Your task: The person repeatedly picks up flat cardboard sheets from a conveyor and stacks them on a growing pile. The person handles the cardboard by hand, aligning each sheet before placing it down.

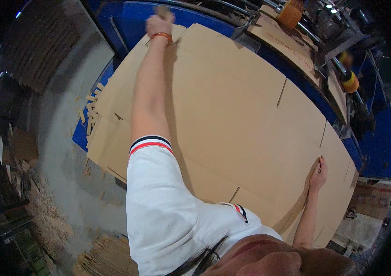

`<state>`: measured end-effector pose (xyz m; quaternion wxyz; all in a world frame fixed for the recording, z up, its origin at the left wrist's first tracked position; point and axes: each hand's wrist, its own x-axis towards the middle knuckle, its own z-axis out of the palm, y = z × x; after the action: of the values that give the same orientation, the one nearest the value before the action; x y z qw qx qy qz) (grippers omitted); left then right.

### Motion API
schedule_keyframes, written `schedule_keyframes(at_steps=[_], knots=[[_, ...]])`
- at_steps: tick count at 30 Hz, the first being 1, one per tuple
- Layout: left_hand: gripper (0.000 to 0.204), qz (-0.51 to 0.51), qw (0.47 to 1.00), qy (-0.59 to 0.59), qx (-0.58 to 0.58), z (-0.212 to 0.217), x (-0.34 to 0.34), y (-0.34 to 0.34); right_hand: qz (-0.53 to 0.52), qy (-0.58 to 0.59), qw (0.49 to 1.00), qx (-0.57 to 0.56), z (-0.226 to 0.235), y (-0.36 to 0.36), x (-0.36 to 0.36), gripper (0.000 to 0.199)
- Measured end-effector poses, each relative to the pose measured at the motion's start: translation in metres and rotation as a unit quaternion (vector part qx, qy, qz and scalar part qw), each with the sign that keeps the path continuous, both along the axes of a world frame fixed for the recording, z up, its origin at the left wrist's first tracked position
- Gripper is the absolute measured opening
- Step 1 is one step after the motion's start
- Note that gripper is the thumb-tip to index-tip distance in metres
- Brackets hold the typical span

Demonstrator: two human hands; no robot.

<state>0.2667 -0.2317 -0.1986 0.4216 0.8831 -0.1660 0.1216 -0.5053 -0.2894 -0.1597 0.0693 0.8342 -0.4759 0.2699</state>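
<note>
A large flat cardboard sheet (pixel 232 106) with slots along its edges lies before me, on top of other sheets at its left side. My left hand (pixel 160 24), an orange band at its wrist, reaches out to the far left corner of the sheet. Its fingers are closed round a small tan piece (pixel 162 11), blurred, that looks like cardboard. On the right part of the sheet rests my right hand (pixel 318 175), close to a slot. Its fingers are curled together, and anything between them is hidden.
Beyond the sheet runs a blue machine (pixel 191 18) with metal shafts, orange rollers (pixel 290 13) and a printed cardboard piece (pixel 287 43). Narrow cardboard offcuts (pixel 91 110) hang at the left edge. Stacked cardboard (pixel 108 257) and scraps (pixel 48 207) lie on the grey floor (pixel 66 133).
</note>
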Motion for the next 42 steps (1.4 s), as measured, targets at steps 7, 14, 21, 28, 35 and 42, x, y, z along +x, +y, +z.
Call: schedule_keyframes(at_steps=[7,14,21,28,35,42], knots=[[0.064,0.051,0.964,0.143,-0.220,-0.009,0.078,0.220,-0.019,-0.002,1.000,-0.013,-0.007,-0.004,-0.001,0.024],[0.041,-0.184,0.953,0.043,0.239,0.017,-0.137,0.236,-0.040,0.043,0.998,-0.016,-0.003,0.003,-0.007,0.027],[0.066,-0.107,0.958,0.124,0.237,0.030,-0.099,0.220,-0.021,0.001,1.000,-0.001,-0.007,-0.011,-0.008,0.028],[0.056,0.014,0.970,-0.045,0.239,0.072,-0.141,0.216,-0.049,-0.095,0.993,0.050,-0.010,-0.005,-0.005,0.025],[0.050,0.042,0.940,-0.121,0.317,0.039,-0.151,0.217,-0.030,-0.091,0.992,0.078,-0.007,-0.001,0.004,0.027],[0.077,0.048,0.983,-0.149,0.090,0.011,-0.216,0.273,-0.052,-0.102,0.980,0.162,0.002,0.052,-0.078,0.041]])
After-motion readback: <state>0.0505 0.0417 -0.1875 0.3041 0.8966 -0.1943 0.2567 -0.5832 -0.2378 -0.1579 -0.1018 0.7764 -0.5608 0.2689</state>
